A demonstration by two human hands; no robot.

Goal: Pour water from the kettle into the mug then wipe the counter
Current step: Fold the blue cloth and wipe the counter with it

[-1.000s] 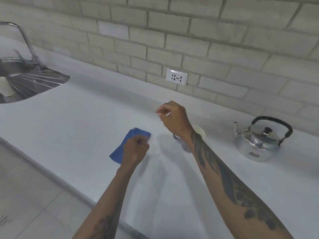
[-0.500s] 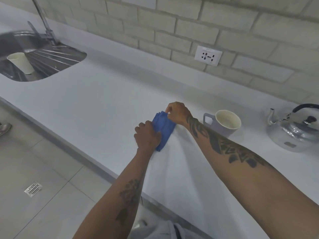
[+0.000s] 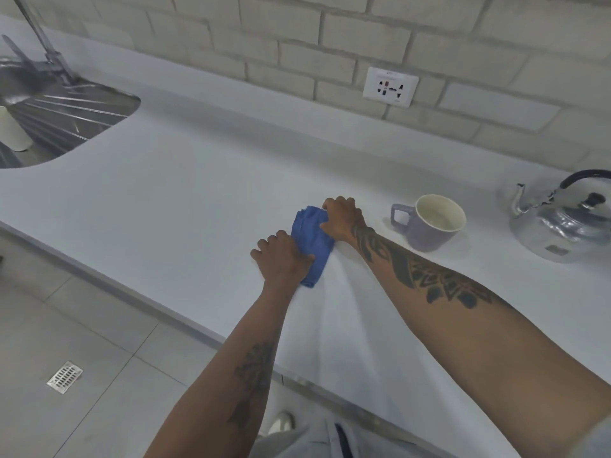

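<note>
Sink (image 3: 66, 120) sits at the far left, set into the desk (image 3: 185, 200), with a pale cup (image 3: 13, 133) standing in it. Moving right, my left hand (image 3: 282, 259) lies on the near end of the blue cloth (image 3: 312, 241), fingers curled and pressing it flat against the desk. My right hand (image 3: 342, 219) is closed on the cloth's far end, pinching the fold between thumb and fingers. Just right of that stands the mug (image 3: 433, 223), upright, handle toward me; I cannot tell from here how much water is in it. Further right, the kettle (image 3: 562, 223) rests upright on the desk, well clear of my hands, below a wall socket (image 3: 390, 87).

I judge the pouring finished and the wiping step in hand. Next I need to bunch the cloth under one palm and sweep it across the desk, steering clear of the mug so I don't knock it.
</note>
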